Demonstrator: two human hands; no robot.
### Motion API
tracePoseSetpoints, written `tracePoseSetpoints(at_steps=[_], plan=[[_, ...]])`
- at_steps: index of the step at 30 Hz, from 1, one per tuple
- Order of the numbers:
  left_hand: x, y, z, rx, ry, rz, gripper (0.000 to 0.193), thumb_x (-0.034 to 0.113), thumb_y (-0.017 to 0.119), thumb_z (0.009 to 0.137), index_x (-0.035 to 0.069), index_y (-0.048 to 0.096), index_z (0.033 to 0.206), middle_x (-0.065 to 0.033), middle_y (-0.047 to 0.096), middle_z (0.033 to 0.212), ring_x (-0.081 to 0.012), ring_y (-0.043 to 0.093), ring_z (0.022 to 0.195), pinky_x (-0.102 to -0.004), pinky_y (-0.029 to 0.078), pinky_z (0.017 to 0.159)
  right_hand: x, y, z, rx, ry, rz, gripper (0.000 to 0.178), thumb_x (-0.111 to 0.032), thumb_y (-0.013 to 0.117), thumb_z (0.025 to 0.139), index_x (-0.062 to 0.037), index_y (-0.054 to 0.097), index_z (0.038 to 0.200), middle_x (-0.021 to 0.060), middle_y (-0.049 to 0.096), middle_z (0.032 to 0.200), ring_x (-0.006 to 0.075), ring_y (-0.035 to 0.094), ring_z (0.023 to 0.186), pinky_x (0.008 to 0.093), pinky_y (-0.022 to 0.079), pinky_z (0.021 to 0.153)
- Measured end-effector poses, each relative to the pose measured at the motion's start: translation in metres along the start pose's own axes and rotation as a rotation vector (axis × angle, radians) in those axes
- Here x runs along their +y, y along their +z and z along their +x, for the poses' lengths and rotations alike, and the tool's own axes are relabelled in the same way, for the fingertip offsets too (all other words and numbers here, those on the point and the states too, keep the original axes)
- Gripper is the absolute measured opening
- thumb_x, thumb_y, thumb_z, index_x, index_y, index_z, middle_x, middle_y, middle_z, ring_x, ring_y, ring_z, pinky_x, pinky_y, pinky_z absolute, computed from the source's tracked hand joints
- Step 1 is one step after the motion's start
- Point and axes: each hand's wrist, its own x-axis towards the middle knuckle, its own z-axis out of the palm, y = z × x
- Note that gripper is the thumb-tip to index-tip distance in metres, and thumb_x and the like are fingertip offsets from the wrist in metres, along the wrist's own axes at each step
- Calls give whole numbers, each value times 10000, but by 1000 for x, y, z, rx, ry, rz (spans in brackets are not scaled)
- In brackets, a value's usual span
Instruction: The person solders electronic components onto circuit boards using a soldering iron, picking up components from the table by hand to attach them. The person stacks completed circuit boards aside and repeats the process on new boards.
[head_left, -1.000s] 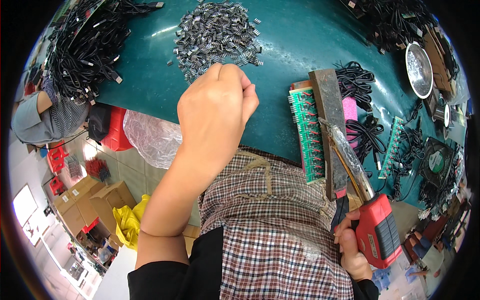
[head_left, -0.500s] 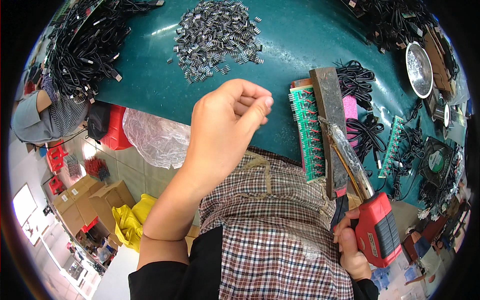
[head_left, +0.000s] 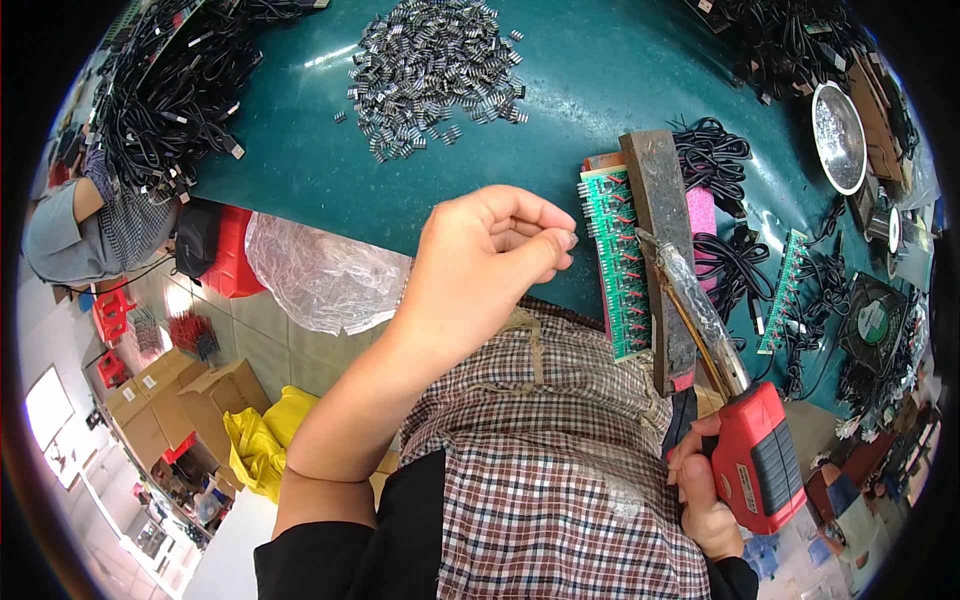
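My left hand (head_left: 490, 262) hovers over the table's near edge, thumb and forefinger pinched together. A tiny grey bit shows at their tips, too small to name. Just right of those fingertips stands a green circuit board panel (head_left: 622, 270) with a row of pins along its left edge and short red marks across it. The panel leans against a dark, worn bar (head_left: 664, 250). My right hand (head_left: 708, 500) is wrapped round the handle of a red and black soldering gun (head_left: 756, 460). Its metal barrel slants up and left, the tip end over the bar beside the panel.
Small multi-pin connectors (head_left: 435, 75) lie heaped at the far middle of the green table (head_left: 290, 130). Black cable bundles (head_left: 170, 100) pile up at far left. On the right are coiled cables (head_left: 735, 265), another green board strip (head_left: 782, 292), a round metal dish (head_left: 838, 140) and a fan (head_left: 875, 315).
My left hand has moved right and slightly nearer to me, its pinched fingertips now close to the panel's pins. The soldering gun and my right hand have hardly moved.
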Motion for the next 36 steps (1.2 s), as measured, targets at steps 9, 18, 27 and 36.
tracePoseSetpoints(at_steps=[9,18,27,36], plan=[[-1,9,0,-3,42,116,181,19,715,925,-11,637,1086,-97,751,961,-139,743,856,-265,598,761,-11,-6,7,34,205,745,250,-108,757,906,-18,700,1132,74,712,910,207,702,835,339,553,749],[-5,15,3,27,46,20,188,20,754,861,-38,636,995,-91,727,883,-100,693,784,-243,552,705,-9,-6,6,23,207,616,233,-89,774,854,-38,721,1076,77,713,876,237,703,781,354,555,707],[-8,15,7,15,102,131,190,-22,733,865,-17,605,1006,-79,723,897,-112,720,787,-239,586,723,-2,-4,10,-15,153,457,256,-89,804,773,-56,740,1018,78,713,840,255,703,719,358,554,656],[-6,14,9,4,69,149,211,-4,753,861,-14,607,1014,-76,720,890,-108,714,773,-237,583,711,1,-1,19,-65,133,485,252,-89,822,757,-78,740,994,79,723,848,287,715,755,381,561,688]])
